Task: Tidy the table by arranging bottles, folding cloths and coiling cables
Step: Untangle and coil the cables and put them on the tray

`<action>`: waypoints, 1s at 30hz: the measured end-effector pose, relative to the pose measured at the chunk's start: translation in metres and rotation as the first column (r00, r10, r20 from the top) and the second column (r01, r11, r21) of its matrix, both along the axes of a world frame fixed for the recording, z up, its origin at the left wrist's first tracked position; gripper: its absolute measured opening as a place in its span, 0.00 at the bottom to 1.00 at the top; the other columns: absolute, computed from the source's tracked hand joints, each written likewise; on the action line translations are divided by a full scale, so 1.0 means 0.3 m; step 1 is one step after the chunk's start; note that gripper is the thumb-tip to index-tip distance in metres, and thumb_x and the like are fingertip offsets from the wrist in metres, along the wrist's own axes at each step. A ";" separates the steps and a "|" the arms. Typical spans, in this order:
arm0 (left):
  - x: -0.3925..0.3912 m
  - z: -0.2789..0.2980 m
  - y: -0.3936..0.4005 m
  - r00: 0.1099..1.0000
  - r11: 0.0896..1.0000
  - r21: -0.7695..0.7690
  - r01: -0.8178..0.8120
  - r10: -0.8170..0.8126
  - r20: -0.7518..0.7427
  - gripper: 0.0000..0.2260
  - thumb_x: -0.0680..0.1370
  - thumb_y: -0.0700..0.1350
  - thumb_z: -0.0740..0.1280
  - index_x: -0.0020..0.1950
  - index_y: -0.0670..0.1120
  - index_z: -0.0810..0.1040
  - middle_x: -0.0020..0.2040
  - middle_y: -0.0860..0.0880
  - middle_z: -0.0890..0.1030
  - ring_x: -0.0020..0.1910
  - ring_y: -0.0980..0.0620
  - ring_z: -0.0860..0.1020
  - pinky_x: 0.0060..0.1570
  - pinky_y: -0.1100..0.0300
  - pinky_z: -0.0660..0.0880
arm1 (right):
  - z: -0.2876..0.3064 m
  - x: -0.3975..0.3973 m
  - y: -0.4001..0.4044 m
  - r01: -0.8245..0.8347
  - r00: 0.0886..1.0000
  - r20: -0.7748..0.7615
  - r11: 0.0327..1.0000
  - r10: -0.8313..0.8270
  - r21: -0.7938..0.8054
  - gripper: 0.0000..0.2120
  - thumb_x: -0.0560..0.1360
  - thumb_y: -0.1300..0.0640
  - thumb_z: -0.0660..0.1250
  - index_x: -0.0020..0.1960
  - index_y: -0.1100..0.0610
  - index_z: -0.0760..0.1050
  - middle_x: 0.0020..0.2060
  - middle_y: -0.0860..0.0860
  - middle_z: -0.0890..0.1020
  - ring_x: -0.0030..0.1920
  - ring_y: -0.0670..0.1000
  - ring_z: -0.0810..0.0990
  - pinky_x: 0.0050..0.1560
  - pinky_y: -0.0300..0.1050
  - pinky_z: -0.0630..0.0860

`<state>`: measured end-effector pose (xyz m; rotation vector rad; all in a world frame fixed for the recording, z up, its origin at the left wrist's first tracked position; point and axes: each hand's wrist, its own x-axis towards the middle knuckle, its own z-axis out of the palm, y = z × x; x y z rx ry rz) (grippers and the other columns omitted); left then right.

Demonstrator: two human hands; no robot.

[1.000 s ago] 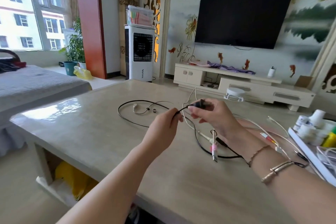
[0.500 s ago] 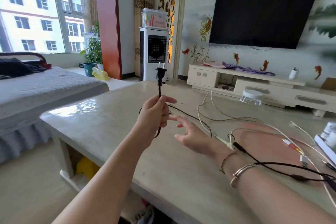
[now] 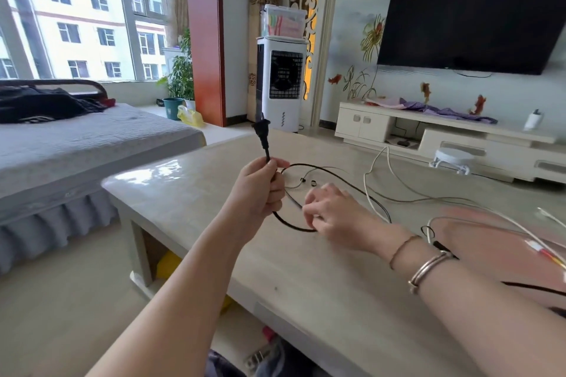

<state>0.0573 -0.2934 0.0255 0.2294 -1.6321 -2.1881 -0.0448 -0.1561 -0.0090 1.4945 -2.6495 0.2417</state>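
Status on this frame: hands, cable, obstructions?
Left hand grips black cable below plug, held upright. Right hand pinching its loop. White cables tangled alongside on table.

Daylight entered through a large window (image 3: 76, 12) at left; a pale apartment block stood outside. Below it sat a grey-covered bed (image 3: 76, 144) with dark clothing at its head. A potted plant (image 3: 180, 76) stood beside a red-brown pillar (image 3: 205, 34). A white air cooler (image 3: 281, 86) carried a clear storage box (image 3: 283, 21). A black television (image 3: 471, 18) hung on a floral-painted wall above a white low cabinet (image 3: 428, 135). The surface (image 3: 214, 193) was glossy beige; the floor was pale.
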 end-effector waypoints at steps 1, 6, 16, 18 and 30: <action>-0.007 0.001 0.005 0.999 0.999 0.031 -0.007 0.006 0.032 0.12 0.83 0.41 0.53 0.44 0.44 0.71 0.24 0.53 0.61 0.19 0.59 0.57 0.18 0.69 0.53 | 0.019 0.006 0.035 0.051 0.998 -0.041 0.998 -0.052 -0.023 0.10 0.74 0.51 0.53 0.37 0.51 0.69 0.48 0.44 0.72 0.54 0.49 0.66 0.56 0.46 0.65; -0.062 -0.013 0.117 0.950 0.984 0.161 0.081 -0.125 0.286 0.13 0.82 0.38 0.49 0.39 0.46 0.65 0.24 0.52 0.60 0.16 0.59 0.56 0.17 0.70 0.49 | 0.101 0.029 0.217 0.404 0.897 0.104 0.894 -0.429 0.194 0.15 0.73 0.48 0.60 0.31 0.55 0.69 0.30 0.49 0.74 0.31 0.51 0.73 0.31 0.40 0.65; -0.113 -0.106 0.318 0.867 0.982 0.153 0.115 -0.174 0.467 0.16 0.81 0.34 0.51 0.36 0.39 0.71 0.29 0.45 0.70 0.26 0.49 0.70 0.18 0.69 0.68 | 0.011 0.053 0.376 0.629 0.690 0.568 0.760 -0.448 -0.164 0.11 0.75 0.66 0.60 0.58 0.60 0.69 0.41 0.55 0.81 0.30 0.49 0.78 0.32 0.41 0.73; -0.111 -0.120 0.310 0.878 0.963 0.240 0.121 -0.217 0.427 0.17 0.82 0.34 0.49 0.37 0.38 0.71 0.32 0.43 0.71 0.21 0.49 0.75 0.17 0.66 0.70 | 0.016 0.061 0.355 0.701 0.568 0.787 0.643 -0.242 -0.308 0.11 0.78 0.69 0.57 0.59 0.65 0.70 0.35 0.54 0.79 0.23 0.45 0.78 0.23 0.35 0.68; -0.129 -0.144 0.177 0.905 0.921 0.389 0.027 -0.188 0.382 0.16 0.80 0.37 0.50 0.33 0.40 0.67 0.31 0.43 0.72 0.30 0.49 0.74 0.29 0.62 0.76 | -0.060 0.121 0.140 0.528 0.734 0.676 0.679 -0.063 -0.510 0.08 0.75 0.63 0.67 0.39 0.57 0.70 0.34 0.56 0.85 0.35 0.53 0.84 0.48 0.55 0.81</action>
